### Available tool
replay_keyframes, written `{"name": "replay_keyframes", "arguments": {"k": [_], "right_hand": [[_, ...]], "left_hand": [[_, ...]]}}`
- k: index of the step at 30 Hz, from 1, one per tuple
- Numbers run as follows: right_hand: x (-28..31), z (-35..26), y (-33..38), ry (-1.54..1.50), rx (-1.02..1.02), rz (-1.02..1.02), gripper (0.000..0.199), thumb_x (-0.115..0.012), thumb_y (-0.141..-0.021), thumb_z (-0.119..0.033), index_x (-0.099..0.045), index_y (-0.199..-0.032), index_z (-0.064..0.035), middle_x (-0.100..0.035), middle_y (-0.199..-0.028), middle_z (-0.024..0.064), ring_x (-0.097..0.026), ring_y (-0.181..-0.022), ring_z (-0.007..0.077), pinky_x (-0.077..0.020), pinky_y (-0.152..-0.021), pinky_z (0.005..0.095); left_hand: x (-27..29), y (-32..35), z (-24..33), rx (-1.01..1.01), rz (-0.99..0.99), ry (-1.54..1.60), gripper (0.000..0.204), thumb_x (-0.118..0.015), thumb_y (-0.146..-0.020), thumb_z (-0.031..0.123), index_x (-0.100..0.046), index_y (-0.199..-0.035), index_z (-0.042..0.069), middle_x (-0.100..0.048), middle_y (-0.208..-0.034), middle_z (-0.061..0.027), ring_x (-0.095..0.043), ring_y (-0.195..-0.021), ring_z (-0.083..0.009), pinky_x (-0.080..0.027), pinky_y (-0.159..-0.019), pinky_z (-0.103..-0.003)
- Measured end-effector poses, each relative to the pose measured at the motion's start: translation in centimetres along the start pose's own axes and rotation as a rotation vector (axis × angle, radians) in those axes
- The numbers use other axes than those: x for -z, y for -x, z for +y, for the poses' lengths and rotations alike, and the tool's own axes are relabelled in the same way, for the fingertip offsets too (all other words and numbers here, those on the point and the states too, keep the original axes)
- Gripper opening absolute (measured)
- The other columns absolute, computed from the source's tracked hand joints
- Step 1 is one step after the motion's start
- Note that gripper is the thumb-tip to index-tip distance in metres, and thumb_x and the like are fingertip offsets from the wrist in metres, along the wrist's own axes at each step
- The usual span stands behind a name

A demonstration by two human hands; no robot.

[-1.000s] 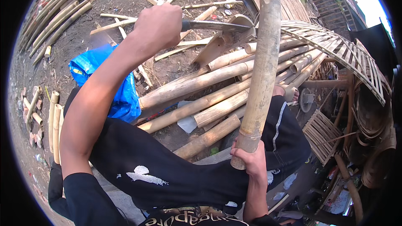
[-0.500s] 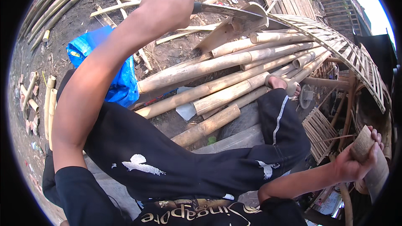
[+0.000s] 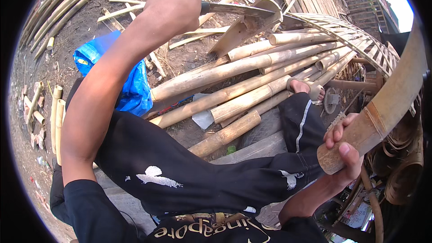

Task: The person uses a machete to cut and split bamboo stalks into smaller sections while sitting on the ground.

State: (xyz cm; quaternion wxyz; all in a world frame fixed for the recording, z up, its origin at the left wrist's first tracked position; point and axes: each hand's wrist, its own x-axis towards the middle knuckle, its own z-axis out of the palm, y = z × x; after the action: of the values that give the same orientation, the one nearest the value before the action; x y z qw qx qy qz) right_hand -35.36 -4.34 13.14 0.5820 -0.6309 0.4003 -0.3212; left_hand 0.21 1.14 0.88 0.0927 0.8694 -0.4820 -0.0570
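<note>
My left hand [image 3: 177, 8] is closed round the dark handle of a machete [image 3: 234, 10], arm raised. The blade points right and crosses the upper end of a split bamboo piece [image 3: 240, 31]; whether it is lodged there I cannot tell. On the right, my right hand [image 3: 344, 148] grips a thick bamboo pole [image 3: 382, 103] close to its near end, thumb on one side and fingers on the other. The pole slants up to the right, out toward the picture's rim, where its far end is lost.
Several cut bamboo poles [image 3: 252, 67] lie in a pile beyond my legs. Left of them is a blue plastic sheet [image 3: 135, 85]. A woven bamboo lattice [image 3: 355, 33] arches at the right. More poles [image 3: 63, 11] lie far left. My sandalled foot [image 3: 308, 87] rests by the pile.
My right hand has come inward with the bamboo pole, which now shows much more of its length and tilts up to the right. My left hand and machete have shifted slightly left.
</note>
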Motion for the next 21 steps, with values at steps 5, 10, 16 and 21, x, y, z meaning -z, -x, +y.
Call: {"name": "replay_keyframes", "arguments": {"k": [5,10,16,21], "right_hand": [[0.8,-3.1,-2.6,0.018,0.496,0.233,0.045,-0.061,-0.078,-0.005,-0.044,-0.119,0.0023,-0.052,-0.097,0.0131,-0.056,-0.084,0.0216,-0.0452,-0.089,0.035],[-2.4,7.8,-2.1,0.254,0.146,0.217,0.028,-0.07,-0.079,0.004,-0.056,-0.103,0.0014,-0.061,-0.09,0.0074,-0.063,-0.081,0.0154,-0.0521,-0.076,0.0305],[-2.1,15.5,1.2,0.189,-0.42,-0.149,0.014,-0.072,-0.076,-0.004,-0.066,-0.086,0.0022,-0.069,-0.076,0.0072,-0.067,-0.067,0.0147,-0.053,-0.065,0.0287],[-1.5,16.3,2.1,0.031,-0.349,-0.223,0.023,-0.074,-0.076,-0.002,-0.065,-0.096,0.0032,-0.071,-0.086,0.0096,-0.069,-0.074,0.0161,-0.0562,-0.069,0.0306]], "left_hand": [[-0.5,0.7,-0.2,-0.012,0.05,0.004,0.021,-0.067,-0.069,0.007,-0.071,-0.084,-0.007,-0.071,-0.087,-0.0256,-0.072,-0.085,-0.0409,-0.059,-0.078,-0.047],[-0.6,0.5,0.1,-0.038,0.117,-0.086,0.017,-0.065,-0.073,0.007,-0.074,-0.086,0.001,-0.073,-0.087,-0.0198,-0.074,-0.081,-0.0352,-0.06,-0.07,-0.046],[-1.9,1.3,-1.2,-0.055,0.402,-0.121,0.014,-0.064,-0.069,0.014,-0.075,-0.075,0.008,-0.069,-0.067,-0.0157,-0.073,-0.069,-0.0334,-0.058,-0.061,-0.044],[-2.9,1.0,-2.2,-0.145,0.49,-0.154,0.012,-0.07,-0.071,0.015,-0.071,-0.082,0.011,-0.07,-0.079,-0.0084,-0.07,-0.077,-0.0277,-0.051,-0.074,-0.042]]}}
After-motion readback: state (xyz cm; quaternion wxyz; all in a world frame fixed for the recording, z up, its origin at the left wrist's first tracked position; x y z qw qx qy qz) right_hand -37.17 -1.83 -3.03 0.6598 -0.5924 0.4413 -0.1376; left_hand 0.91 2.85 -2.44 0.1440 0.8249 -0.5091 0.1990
